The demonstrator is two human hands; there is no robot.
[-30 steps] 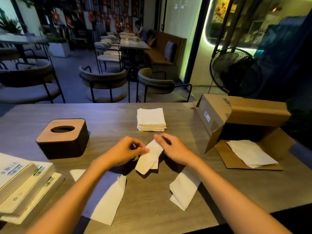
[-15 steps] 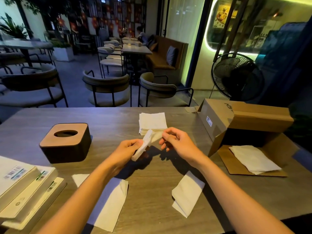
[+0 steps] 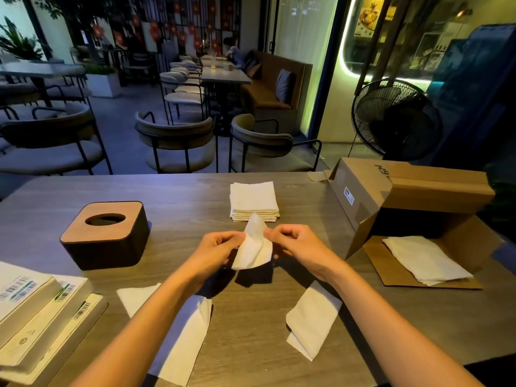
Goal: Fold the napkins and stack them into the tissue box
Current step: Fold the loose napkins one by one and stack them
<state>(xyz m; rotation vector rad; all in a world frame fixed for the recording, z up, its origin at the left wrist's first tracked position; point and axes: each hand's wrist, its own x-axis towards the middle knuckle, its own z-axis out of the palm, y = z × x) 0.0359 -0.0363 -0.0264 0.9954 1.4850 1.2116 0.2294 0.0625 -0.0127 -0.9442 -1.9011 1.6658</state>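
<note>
My left hand (image 3: 216, 251) and my right hand (image 3: 296, 245) both pinch one white napkin (image 3: 255, 248) above the table's middle; it hangs partly spread between them. A neat stack of folded napkins (image 3: 253, 201) lies just beyond. The dark tissue box (image 3: 106, 236) with a wooden lid and oval slot stands to the left, apart from my hands. Two loose napkins lie near me: one (image 3: 184, 336) under my left forearm, one folded (image 3: 312, 319) under my right forearm.
An open cardboard box (image 3: 405, 191) lies on its side at the right, with a napkin (image 3: 427, 259) on its flap. Flat white packages (image 3: 36, 311) are stacked at the near left. Chairs (image 3: 178, 141) line the table's far edge; a fan (image 3: 396, 118) stands behind the box.
Both hands lifted the napkin off the table and raised it toward the stack. It went from a flat folded strip to partly spread between the fingers.
</note>
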